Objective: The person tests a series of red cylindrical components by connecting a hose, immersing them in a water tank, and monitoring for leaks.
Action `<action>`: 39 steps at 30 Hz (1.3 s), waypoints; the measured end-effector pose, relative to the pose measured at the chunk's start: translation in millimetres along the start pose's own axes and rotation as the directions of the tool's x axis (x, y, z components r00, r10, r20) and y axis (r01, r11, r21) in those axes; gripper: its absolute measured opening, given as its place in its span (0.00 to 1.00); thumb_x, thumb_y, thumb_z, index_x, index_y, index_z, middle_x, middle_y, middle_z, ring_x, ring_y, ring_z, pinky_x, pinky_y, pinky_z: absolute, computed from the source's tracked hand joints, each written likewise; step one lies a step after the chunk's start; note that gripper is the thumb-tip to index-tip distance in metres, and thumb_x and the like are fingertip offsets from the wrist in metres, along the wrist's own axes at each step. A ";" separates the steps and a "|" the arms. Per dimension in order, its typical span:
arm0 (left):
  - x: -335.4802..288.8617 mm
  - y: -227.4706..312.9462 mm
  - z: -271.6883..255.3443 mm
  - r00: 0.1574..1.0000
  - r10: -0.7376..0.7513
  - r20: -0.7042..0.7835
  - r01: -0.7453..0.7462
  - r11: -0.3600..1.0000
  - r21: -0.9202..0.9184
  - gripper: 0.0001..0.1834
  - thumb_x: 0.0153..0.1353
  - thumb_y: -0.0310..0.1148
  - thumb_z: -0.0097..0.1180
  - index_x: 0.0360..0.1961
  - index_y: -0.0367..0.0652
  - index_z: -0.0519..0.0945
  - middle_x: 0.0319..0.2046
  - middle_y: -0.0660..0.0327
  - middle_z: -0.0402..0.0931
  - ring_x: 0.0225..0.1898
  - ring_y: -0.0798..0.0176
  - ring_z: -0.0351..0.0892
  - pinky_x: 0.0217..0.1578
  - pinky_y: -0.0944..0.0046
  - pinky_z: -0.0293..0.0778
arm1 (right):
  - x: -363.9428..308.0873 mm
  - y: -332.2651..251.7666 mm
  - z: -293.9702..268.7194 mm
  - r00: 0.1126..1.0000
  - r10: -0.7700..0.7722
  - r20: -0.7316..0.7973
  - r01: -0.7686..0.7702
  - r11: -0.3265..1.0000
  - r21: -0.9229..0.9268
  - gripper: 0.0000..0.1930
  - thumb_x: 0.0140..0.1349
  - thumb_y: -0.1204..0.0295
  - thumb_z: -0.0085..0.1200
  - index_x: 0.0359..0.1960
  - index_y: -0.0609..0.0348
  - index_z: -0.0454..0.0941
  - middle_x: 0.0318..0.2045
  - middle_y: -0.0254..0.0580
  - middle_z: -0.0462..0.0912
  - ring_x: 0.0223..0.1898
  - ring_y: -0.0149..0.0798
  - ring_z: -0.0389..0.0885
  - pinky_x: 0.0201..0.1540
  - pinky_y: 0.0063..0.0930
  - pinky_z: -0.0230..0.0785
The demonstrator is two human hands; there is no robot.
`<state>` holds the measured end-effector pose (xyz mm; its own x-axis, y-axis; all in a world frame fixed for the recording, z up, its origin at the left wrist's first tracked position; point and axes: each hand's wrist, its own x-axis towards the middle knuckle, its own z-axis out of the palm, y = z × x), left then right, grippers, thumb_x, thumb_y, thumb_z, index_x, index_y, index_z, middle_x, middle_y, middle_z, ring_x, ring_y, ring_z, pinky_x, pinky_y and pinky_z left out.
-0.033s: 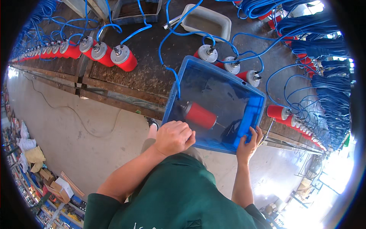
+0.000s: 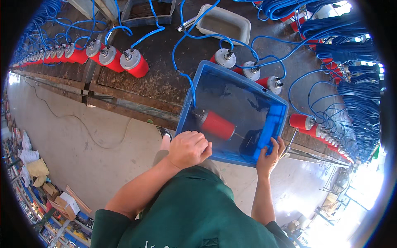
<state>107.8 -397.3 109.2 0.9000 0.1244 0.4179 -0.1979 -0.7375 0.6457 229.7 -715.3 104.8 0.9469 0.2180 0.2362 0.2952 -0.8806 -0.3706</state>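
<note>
While I am leaning over the dark workbench [image 2: 165, 58], my left hand [image 2: 188, 149] is resting clenched on the near rim of the blue plastic tub [image 2: 273, 124], fingers curled over the edge. My right hand [image 2: 269, 156] is grasping the tub's near right corner, fingers wrapped around the rim from outside.

Contents of tub: one red cylinder [image 2: 216, 124], lying on its side near the left wall, metal end cap toward the left, thin shaft pointing right. A blue hose [image 2: 187, 80] is running from that end cap up over the tub's rim and away across the bench.

Around the tub: three more red cylinders [image 2: 248, 71] are lying just behind its far rim, each carrying a hose. A long row of like cylinders [image 2: 103, 56] is stretching off to the left along the bench. An empty grey tray [image 2: 244, 25] is sitting farther back. Coiled blue hoses [image 2: 355, 82] are hanging at the right. Concrete floor [image 2: 82, 140] is showing below the bench.
</note>
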 end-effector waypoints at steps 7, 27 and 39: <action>-0.3 -0.1 0.4 1.000 0.006 -0.019 -0.006 1.000 0.006 0.12 0.55 0.29 0.70 0.21 0.46 0.77 0.22 0.63 0.74 0.25 0.59 0.78 0.27 0.58 0.73 | 0.9 1.2 -0.7 1.000 -0.003 -0.004 0.003 1.000 0.021 0.25 0.58 0.86 0.56 0.59 0.62 0.79 0.68 0.56 0.72 0.70 0.62 0.71 0.71 0.52 0.68; -4.7 -2.1 5.5 0.996 -0.002 -0.084 0.003 1.000 0.021 0.13 0.55 0.29 0.69 0.21 0.45 0.75 0.22 0.61 0.74 0.25 0.55 0.77 0.28 0.55 0.74 | 70.9 -141.6 87.2 0.489 -0.429 0.760 0.555 0.825 0.108 0.38 0.57 0.57 0.75 0.63 0.65 0.71 0.58 0.63 0.81 0.55 0.63 0.86 0.55 0.55 0.82; -7.1 -3.6 11.4 0.989 0.000 -0.145 0.005 0.999 0.037 0.15 0.51 0.28 0.71 0.20 0.47 0.72 0.22 0.62 0.71 0.24 0.57 0.76 0.27 0.57 0.72 | 67.0 -143.6 111.4 0.559 -0.325 0.762 0.403 0.911 0.093 0.37 0.49 0.57 0.77 0.56 0.60 0.70 0.51 0.63 0.83 0.49 0.70 0.87 0.48 0.59 0.82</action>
<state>106.6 -403.1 96.6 0.8340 0.2194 0.5062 -0.1786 -0.7607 0.6240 265.0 -527.4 73.8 0.5305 0.7292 -0.4322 0.6621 -0.6748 -0.3260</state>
